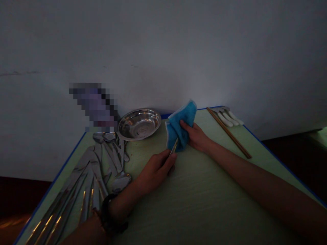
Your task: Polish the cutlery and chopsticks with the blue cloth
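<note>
Over the middle of the table, my left hand (pixel 158 170) is closed around a shiny metal utensil (pixel 174 146). Its far end disappears into a blue cloth (pixel 182 124), so what kind of utensil it is stays hidden. My right hand (pixel 198 136) grips the cloth from the right, thumb on top, folding it about that end. A dark bracelet (pixel 109 217) circles my left wrist. Just beyond and left of my hands stands a round stainless steel bowl (pixel 140 125); no contents show inside.
Several metal knives (pixel 74 180) lie along the table's left side, with metal spoons (pixel 122 182) beside them. Brown chopsticks (pixel 228 132) and several white-handled utensils (pixel 228 118) lie at the back right. A blurred-out object (pixel 94 103) leans at the wall (pixel 166 51). Blue edging borders the green table (pixel 204 200).
</note>
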Motion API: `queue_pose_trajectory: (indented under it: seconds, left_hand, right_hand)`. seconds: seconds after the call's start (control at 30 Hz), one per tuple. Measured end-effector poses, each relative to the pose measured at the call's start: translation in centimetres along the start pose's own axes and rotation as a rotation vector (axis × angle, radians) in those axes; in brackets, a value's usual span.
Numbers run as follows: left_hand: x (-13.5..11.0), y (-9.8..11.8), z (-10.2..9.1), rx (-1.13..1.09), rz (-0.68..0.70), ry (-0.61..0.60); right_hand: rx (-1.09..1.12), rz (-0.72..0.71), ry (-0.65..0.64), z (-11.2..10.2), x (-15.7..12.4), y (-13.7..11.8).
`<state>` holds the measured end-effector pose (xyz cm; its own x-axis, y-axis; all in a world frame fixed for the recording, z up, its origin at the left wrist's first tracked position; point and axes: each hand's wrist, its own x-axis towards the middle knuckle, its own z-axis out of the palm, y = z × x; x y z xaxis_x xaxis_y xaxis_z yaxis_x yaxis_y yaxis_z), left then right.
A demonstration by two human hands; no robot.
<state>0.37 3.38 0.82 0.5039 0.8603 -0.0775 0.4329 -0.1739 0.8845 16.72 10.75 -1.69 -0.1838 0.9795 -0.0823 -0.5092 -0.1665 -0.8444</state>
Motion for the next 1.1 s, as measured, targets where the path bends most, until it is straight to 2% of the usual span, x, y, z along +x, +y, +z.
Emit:
queue_pose_trajectory:
  seconds: [0.37, 0.5, 0.7, 1.1]
  left_hand:
    - [-0.03, -0.06, 0.03, -0.014, -0.038, -0.028]
    - [0.03, -0.03, -0.04, 0.017, -0.036, -0.042]
    - [-0.03, 0.25, -0.12, 0.034, -0.012, -0.057]
    - [-0.06, 0.16, -0.09, 0.043, -0.012, -0.057]
  right_hand:
    - [-0.117, 0.027, 0.01, -0.36, -0.19, -0.15]
    - [-0.108, 0.026, 0.017, -0.45, -0.17, -0.19]
    - [-0.073, -0.035, -0.069, -0.41, -0.19, 0.06]
    - [-0.087, -0.01, -0.029, -0.28, -0.18, 0.07]
